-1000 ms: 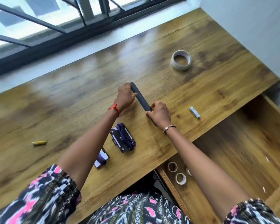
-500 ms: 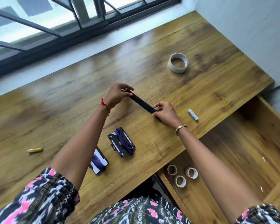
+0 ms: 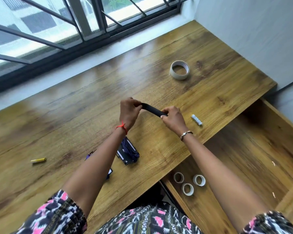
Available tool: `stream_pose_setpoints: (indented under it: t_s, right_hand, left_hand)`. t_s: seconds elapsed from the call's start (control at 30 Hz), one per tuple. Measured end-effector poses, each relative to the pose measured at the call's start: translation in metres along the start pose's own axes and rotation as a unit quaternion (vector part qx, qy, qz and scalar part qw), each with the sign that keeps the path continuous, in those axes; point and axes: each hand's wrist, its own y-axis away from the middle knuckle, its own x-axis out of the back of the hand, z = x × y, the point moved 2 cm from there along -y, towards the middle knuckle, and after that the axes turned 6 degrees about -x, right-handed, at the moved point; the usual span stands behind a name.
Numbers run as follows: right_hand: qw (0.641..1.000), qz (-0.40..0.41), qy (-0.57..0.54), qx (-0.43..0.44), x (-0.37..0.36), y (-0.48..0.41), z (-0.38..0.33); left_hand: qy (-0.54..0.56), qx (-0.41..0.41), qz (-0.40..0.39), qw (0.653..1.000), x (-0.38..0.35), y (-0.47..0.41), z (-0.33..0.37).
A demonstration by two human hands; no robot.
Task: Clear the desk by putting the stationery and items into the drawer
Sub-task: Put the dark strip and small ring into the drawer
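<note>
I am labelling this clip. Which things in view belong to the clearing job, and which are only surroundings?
Job: black strip held between left hand and right hand; big tape roll; white tube; yellow marker; card holder; drawer with three small rolls.
Surroundings: window; wall.

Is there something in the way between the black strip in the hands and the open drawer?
Nothing visible blocks it. Both hands hold the black strip above the desk; the drawer lies open to the right, with three tape rolls only in its near corner.
</note>
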Motion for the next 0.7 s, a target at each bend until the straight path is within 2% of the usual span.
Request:
stream_pose_setpoints:
  t_s: [0.1,0.2,0.27,0.4,0.57,0.7]
  right_hand:
    - [0.999,0.007,-0.036,-0.007,0.008,0.001,0.005]
    - [0.998,0.005,-0.066,0.002,0.017,0.004,0.005]
    - [0.997,-0.008,-0.076,0.02,0.018,0.004,0.002]
    - [0.986,-0.072,-0.148,0.0,0.02,0.004,0.003]
    - [0.945,-0.132,-0.296,-0.034,0.027,0.002,0.018]
    - [0.91,-0.145,-0.384,-0.067,0.025,0.004,0.027]
  left_hand:
    - [0.02,0.012,-0.056,0.998,-0.004,-0.001,0.005]
    - [0.033,0.023,-0.174,0.984,-0.01,0.002,0.008]
    - [0.082,0.022,-0.234,0.969,-0.018,0.009,0.015]
    - [0.157,0.01,-0.224,0.962,-0.028,0.016,0.031]
    - [0.184,0.035,-0.322,0.928,-0.033,0.021,0.039]
    - [0.201,0.086,-0.341,0.914,-0.039,0.024,0.043]
